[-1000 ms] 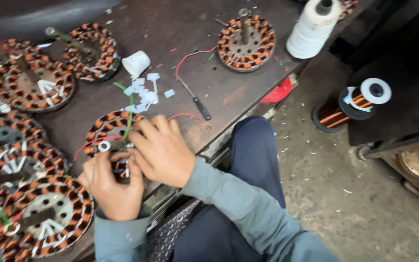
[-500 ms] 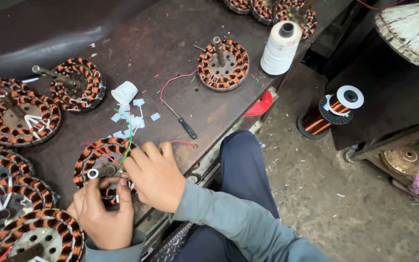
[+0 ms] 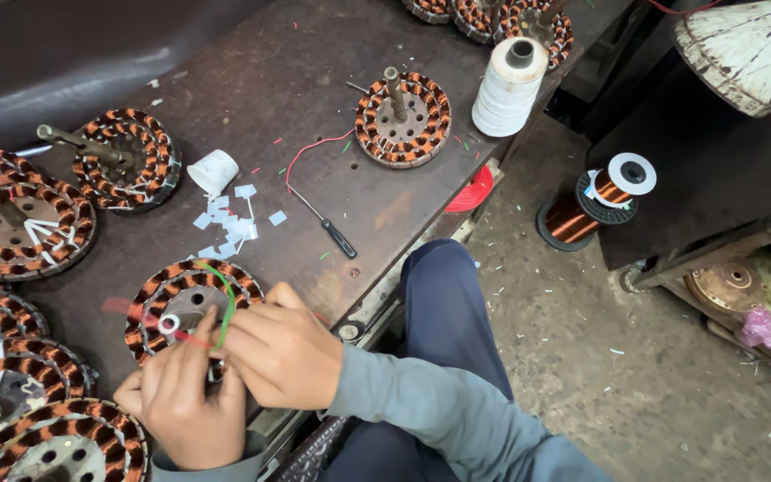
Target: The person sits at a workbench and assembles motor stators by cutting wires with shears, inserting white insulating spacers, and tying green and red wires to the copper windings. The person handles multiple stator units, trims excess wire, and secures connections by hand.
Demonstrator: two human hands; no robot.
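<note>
We see left hand (image 3: 185, 406) and right hand (image 3: 283, 353) lower left of frame, both pinched on green wire (image 3: 225, 303) over copper-wound stator (image 3: 189, 299) on bench (image 3: 252, 98). Screwdriver (image 3: 332, 230) mid-frame, white thread spool (image 3: 509, 87) upper right.

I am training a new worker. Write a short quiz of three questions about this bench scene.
1. True or false: both hands are at the stator nearest the bench edge.
2. Which colour is the looped wire at the right hand? A) blue B) green C) white
3. Fill in: the screwdriver lies ___ the hands, untouched.

Key
1. True; the left hand is there too.
2. B
3. beyond
</note>
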